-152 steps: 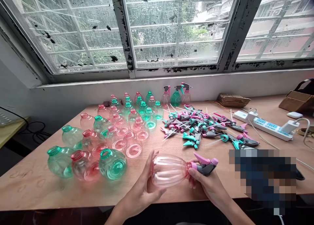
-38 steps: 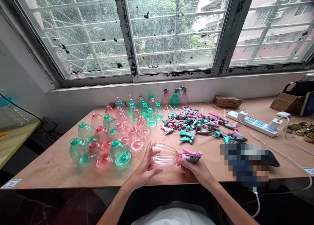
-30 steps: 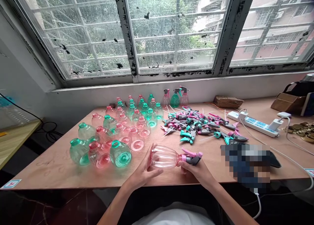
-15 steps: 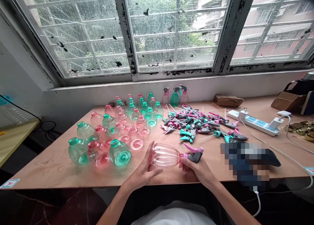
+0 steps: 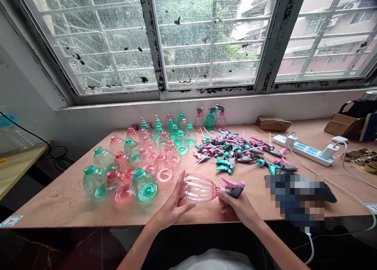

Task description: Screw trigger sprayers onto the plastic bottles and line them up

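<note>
A clear pink spray bottle (image 5: 198, 188) lies sideways between my hands, above the table's front edge. My left hand (image 5: 172, 209) is closed around its base, with the thumb below and the fingers behind. At the neck, my right hand (image 5: 240, 208) grips the collar of a grey and pink trigger spray head (image 5: 235, 189), which sits on the bottle's mouth. Some right fingers are hidden behind the collar. To the left stand rows of pink and green bottles without heads, such as a green bottle (image 5: 145, 185). Beyond my hands lies a pile of loose spray heads (image 5: 232, 146).
Several bottles with heads fitted, one a green spray bottle (image 5: 210, 120), stand by the wall. A white power strip (image 5: 306, 148), a blurred dark object (image 5: 294, 199) and cables occupy the right side. A brown package (image 5: 273, 123) lies at the back.
The view has tilted slightly, so everything sits a little lower. My right fingers have shifted slightly at the collar; both hands still hold the bottle and its head.
</note>
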`<state>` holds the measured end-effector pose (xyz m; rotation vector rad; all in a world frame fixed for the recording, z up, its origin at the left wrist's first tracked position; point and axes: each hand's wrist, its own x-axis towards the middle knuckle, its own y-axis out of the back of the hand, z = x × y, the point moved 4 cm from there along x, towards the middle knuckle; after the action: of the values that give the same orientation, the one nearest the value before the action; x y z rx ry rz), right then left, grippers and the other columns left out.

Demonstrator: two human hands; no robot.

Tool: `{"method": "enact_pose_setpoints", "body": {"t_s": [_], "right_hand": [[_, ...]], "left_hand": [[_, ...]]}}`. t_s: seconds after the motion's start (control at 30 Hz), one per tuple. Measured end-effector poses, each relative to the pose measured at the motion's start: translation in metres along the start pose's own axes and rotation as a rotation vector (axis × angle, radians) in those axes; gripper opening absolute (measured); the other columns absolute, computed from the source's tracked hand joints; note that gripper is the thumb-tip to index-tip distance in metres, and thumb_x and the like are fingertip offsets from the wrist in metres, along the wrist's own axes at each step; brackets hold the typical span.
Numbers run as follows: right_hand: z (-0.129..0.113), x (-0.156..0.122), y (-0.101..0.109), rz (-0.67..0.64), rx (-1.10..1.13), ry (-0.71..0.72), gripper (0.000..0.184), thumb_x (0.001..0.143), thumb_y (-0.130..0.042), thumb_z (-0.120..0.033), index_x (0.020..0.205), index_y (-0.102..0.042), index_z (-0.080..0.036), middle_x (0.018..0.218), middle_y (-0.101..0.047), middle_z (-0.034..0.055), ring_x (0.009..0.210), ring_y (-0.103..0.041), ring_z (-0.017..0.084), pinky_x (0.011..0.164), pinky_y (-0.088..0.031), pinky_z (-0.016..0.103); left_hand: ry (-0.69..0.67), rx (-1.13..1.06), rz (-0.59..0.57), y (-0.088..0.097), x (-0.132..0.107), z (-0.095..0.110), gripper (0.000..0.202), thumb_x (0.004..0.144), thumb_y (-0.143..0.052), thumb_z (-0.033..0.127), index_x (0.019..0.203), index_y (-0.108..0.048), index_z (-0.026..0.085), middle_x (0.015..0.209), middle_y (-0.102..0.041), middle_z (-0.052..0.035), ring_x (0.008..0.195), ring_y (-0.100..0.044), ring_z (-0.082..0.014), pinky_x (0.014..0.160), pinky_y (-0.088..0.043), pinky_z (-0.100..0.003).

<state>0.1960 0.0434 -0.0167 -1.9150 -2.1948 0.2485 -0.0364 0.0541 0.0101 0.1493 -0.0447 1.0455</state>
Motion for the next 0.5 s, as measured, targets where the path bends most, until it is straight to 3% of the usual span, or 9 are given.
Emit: {"method": "enact_pose_setpoints", "body": {"t_s": [0.1, 0.2, 0.3, 0.4, 0.5], "right_hand": [[-0.0013, -0.0002, -0.0007, -0.001, -0.010, 0.018, 0.027, 0.080, -0.081, -0.042, 0.076, -0.068, -0.019, 0.063, -0.068, -0.0013, 0.055, -0.059, 0.015, 0.053, -0.047, 0.028], [-0.0022, -0.0011, -0.0012, 0.001, -0.014, 0.026, 0.026, 0.077, -0.085, -0.038, 0.084, -0.069, -0.020, 0.064, -0.068, -0.0028, 0.056, -0.058, 0.014, 0.052, -0.047, 0.027], [-0.0007, -0.0010, 0.0005, 0.018, -0.009, 0.017, 0.025, 0.080, -0.082, -0.040, 0.087, -0.070, -0.020, 0.065, -0.068, -0.0026, 0.055, -0.058, 0.013, 0.052, -0.047, 0.027], [0.0011, 0.0002, 0.0021, 0.021, -0.003, 0.010, 0.027, 0.085, -0.077, -0.044, 0.080, -0.070, -0.018, 0.063, -0.068, -0.0012, 0.052, -0.059, 0.013, 0.051, -0.046, 0.027], [-0.0001, 0.0008, 0.0008, 0.005, 0.003, 0.002, 0.030, 0.083, -0.078, -0.046, 0.076, -0.069, -0.017, 0.062, -0.068, -0.0008, 0.052, -0.059, 0.013, 0.051, -0.046, 0.027]], "left_hand": [[0.010, -0.017, -0.001, 0.0002, 0.0012, -0.0010, 0.104, 0.085, -0.076, 0.045, 0.159, -0.003, 0.043, 0.173, -0.005, -0.0042, 0.157, -0.016, -0.0332, 0.127, -0.014, -0.054], [0.030, -0.021, 0.003, 0.0019, 0.0013, -0.0005, 0.090, 0.090, -0.065, 0.055, 0.160, -0.011, 0.038, 0.173, -0.004, -0.0060, 0.155, -0.020, -0.0348, 0.126, -0.016, -0.056], [0.028, 0.002, 0.009, 0.0024, 0.0006, -0.0004, 0.088, 0.090, -0.069, 0.049, 0.159, -0.017, 0.036, 0.173, -0.007, -0.0042, 0.157, -0.015, -0.0329, 0.127, -0.012, -0.054], [-0.002, 0.039, 0.010, 0.0015, 0.0003, -0.0024, 0.094, 0.089, -0.072, 0.042, 0.159, -0.009, 0.042, 0.173, -0.009, -0.0011, 0.157, -0.012, -0.0301, 0.128, -0.011, -0.052], [-0.024, 0.088, 0.011, 0.0024, 0.0004, -0.0042, 0.100, 0.089, -0.070, 0.046, 0.158, 0.003, 0.044, 0.173, -0.006, -0.0022, 0.156, -0.018, -0.0319, 0.126, -0.017, -0.054]]}}
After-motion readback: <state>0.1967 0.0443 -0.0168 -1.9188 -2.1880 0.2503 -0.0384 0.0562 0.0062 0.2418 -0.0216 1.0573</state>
